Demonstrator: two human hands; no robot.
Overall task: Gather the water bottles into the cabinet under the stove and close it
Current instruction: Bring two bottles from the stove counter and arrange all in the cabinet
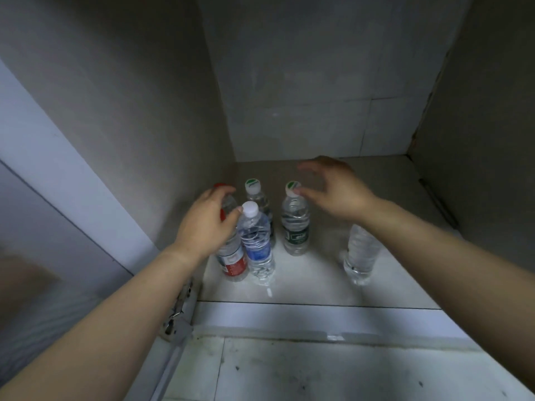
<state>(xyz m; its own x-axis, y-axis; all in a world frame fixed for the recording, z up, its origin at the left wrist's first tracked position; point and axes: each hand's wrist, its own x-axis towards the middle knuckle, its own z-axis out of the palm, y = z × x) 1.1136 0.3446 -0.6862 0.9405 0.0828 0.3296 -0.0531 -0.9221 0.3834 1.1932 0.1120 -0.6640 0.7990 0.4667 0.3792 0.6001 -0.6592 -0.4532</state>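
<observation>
Five bottles stand upright on the cabinet floor (318,273). Four cluster near its left wall; the unlabelled bottle (362,253) stands apart toward the right, near the front edge, below the right forearm. Left hand (207,224) is curled around the upper part of the red-label bottle (233,261), beside the blue-label bottle (257,241). Right hand (333,192) is spread open, holding nothing, thumb at the cap of the green-label bottle (295,224). Right hand is nearer the lone bottle; door not yet shut.

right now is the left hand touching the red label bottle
Touching: the head view shows the left hand wrapped around the upper part of the red label bottle.
</observation>
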